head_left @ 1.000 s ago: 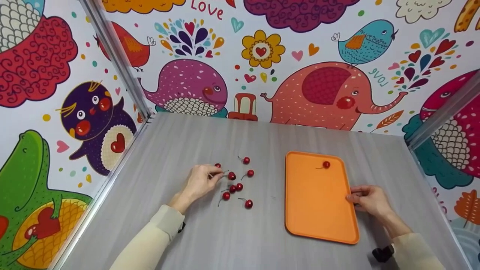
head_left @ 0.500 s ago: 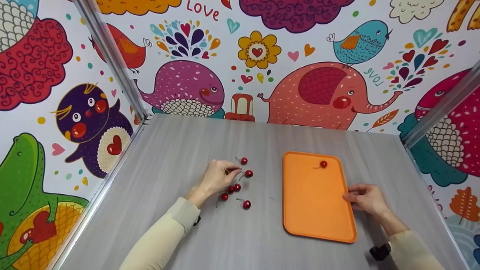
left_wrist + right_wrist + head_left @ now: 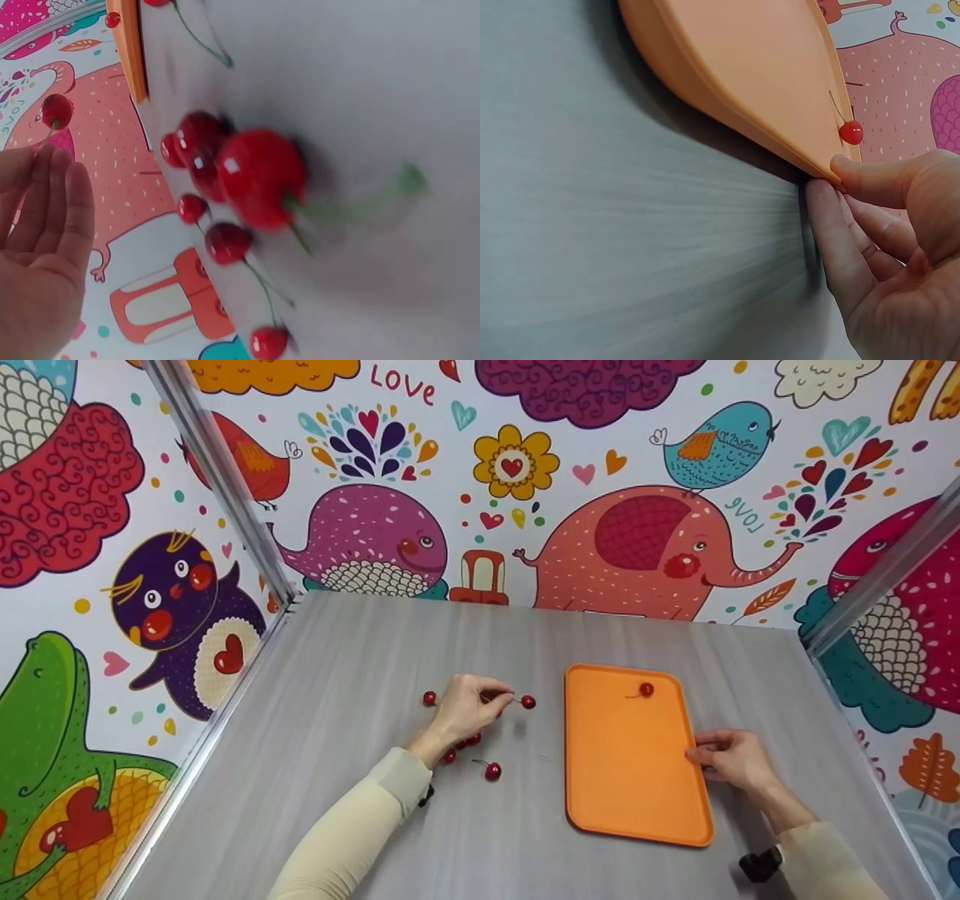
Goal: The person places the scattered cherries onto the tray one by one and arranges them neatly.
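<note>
My left hand [image 3: 471,709] pinches the stem of a cherry [image 3: 529,702] and carries it above the table, left of the orange tray [image 3: 637,810]. In the left wrist view that cherry [image 3: 57,111] stands out beyond the fingertips. My right hand [image 3: 739,765] grips the tray's right rim, thumb on top and fingers below, as the right wrist view shows [image 3: 885,232]. One cherry [image 3: 646,689] lies near the tray's far end. Under and around my left forearm lie several loose cherries, partly hidden by the hand; one [image 3: 493,771] is nearer me, another [image 3: 430,698] to the left.
The grey table [image 3: 360,660] is bordered at the back and sides by printed cartoon panels [image 3: 360,540] with metal corner posts [image 3: 217,472]. A dark wrist device [image 3: 761,864] sits by the right sleeve.
My left hand has moved right across the cherries and now lifts one by its stem toward the tray. The right hand keeps its place on the rim.
</note>
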